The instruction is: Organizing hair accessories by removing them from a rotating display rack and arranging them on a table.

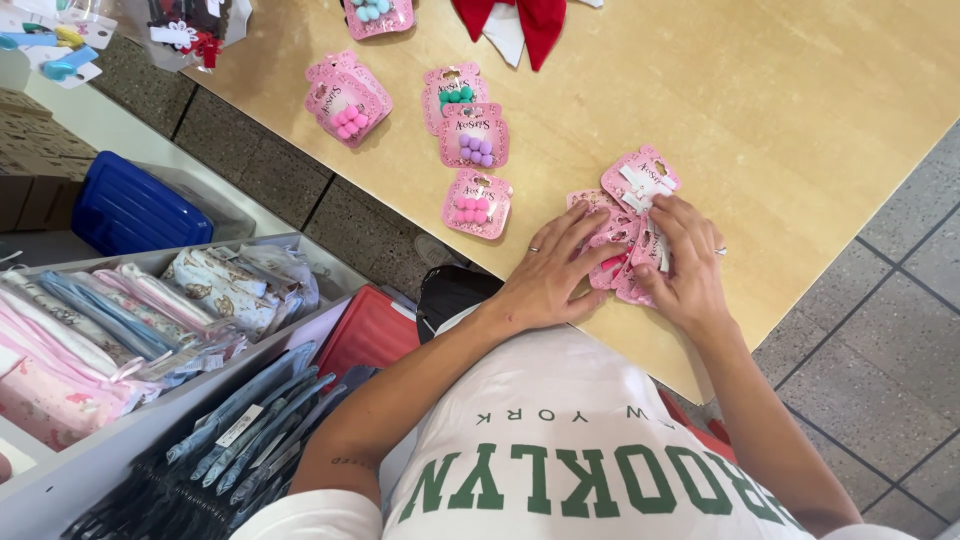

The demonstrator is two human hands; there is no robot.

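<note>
Both hands are down on a messy little heap of pink cards [628,232] near the table's front edge, so the step in hand looks like squaring up that heap. The left hand [552,275] lies flat with fingers spread, pressing on the left side of the heap and gripping nothing. The right hand [685,262] has its fingers curled over the right side, fingertips tucked among the cards — whether it actually pinches one I can't tell. To do this well I'd say keep the flat hand as an anchor and let the curled one nudge edges in, since these cards overlap at odd angles and look like they'd slide easily on the smooth wooden table [800,110].

Containers, near to far: down at the left, a grey tray [95,452] holds flat packets in clear wrap, dark bluish ones in the nearest section, pink and patterned ones in the section behind. A red bin [372,330] sits between the tray and the table — its contents are hidden. A blue box [125,212] lies further back on the floor, lid shut.

Further up the table, well apart from the heap, single cards lie flat: a card with pink bobbles [476,203], a purple one [473,137], a green one [452,92], plus a red bow [520,22] at the far edge
</note>
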